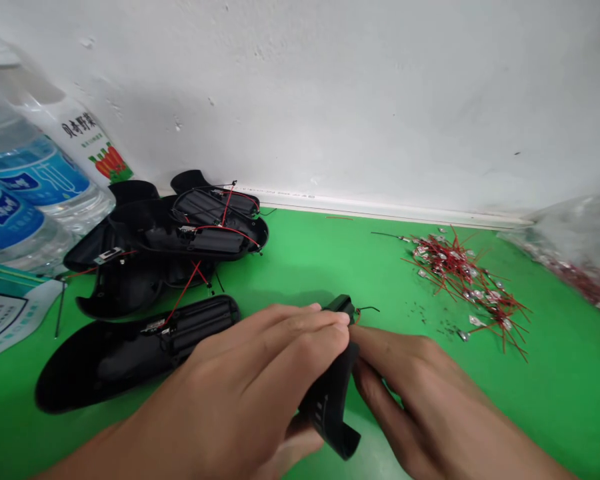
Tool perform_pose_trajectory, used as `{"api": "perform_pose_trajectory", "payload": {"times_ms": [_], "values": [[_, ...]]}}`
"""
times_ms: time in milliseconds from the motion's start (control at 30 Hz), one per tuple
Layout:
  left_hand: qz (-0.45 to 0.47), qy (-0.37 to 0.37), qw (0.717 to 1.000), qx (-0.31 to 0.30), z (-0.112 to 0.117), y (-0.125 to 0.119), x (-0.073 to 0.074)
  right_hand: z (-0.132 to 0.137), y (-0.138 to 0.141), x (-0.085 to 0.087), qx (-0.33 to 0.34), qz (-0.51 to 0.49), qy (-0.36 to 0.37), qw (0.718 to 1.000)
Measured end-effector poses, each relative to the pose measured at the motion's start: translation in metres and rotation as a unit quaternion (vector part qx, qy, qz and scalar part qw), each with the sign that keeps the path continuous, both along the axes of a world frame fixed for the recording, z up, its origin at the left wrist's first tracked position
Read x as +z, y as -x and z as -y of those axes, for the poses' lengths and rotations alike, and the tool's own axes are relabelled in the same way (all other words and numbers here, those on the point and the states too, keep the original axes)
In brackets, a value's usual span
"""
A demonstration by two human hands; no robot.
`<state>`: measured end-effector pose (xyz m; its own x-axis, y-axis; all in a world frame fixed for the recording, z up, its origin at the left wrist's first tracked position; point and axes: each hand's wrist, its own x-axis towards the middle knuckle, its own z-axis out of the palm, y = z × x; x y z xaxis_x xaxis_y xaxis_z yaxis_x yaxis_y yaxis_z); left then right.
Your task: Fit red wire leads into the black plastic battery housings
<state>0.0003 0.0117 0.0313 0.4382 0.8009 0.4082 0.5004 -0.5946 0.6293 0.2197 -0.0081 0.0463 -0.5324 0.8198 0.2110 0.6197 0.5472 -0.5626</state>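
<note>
My left hand (260,373) is wrapped over a black plastic housing (333,397), which stands tilted above the green table. Small light marks show on the housing's lower side, and its bottom end curves outward. On the right, the fingers of my right hand (410,387) are closed at the housing's upper edge, their tips partly hidden behind it. Just above those fingers a short red and black wire (367,309) sticks out. Whether the right fingers pinch the wire or the housing's edge is hidden.
Black housings with wires (190,233) lie piled at the left, and another housing (130,360) lies in front. Red-wired small metal parts (460,273) are heaped at right beside a clear plastic bag (580,240). Water bottles (35,167) stand far left. A white wall (330,100) bounds the table (305,253).
</note>
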Motion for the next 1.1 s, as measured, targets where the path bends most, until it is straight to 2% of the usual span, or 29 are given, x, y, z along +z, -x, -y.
{"api": "perform_pose_trajectory", "payload": {"times_ms": [200,267,400,467,600,667,867,1100], "values": [[-0.016,-0.035,0.999,-0.003,0.003,0.007,0.0,0.003,-0.002,0.004,0.007,0.065,0.022,0.998],[-0.029,-0.059,0.998,-0.017,0.003,0.011,0.0,0.004,0.0,0.002,0.001,0.086,-0.007,0.996],[-0.047,-0.083,0.995,-0.023,0.002,0.017,-0.001,0.001,0.006,-0.002,-0.024,0.172,-0.149,0.974],[-0.052,-0.085,0.995,-0.014,0.0,0.017,-0.001,-0.004,0.004,-0.003,-0.021,0.18,-0.164,0.97],[-0.05,-0.085,0.995,-0.017,-0.004,0.016,-0.001,-0.019,-0.013,-0.002,0.02,0.097,-0.028,0.995],[-0.053,-0.071,0.996,-0.016,-0.007,0.015,0.0,-0.024,-0.021,-0.002,0.035,0.054,-0.005,0.998],[-0.065,-0.021,0.998,0.005,-0.01,0.017,-0.001,-0.027,-0.02,-0.007,0.056,-0.058,-0.058,0.995],[-0.049,-0.013,0.999,-0.005,-0.005,0.018,-0.001,-0.028,-0.015,-0.009,0.055,-0.075,-0.086,0.992]]}}
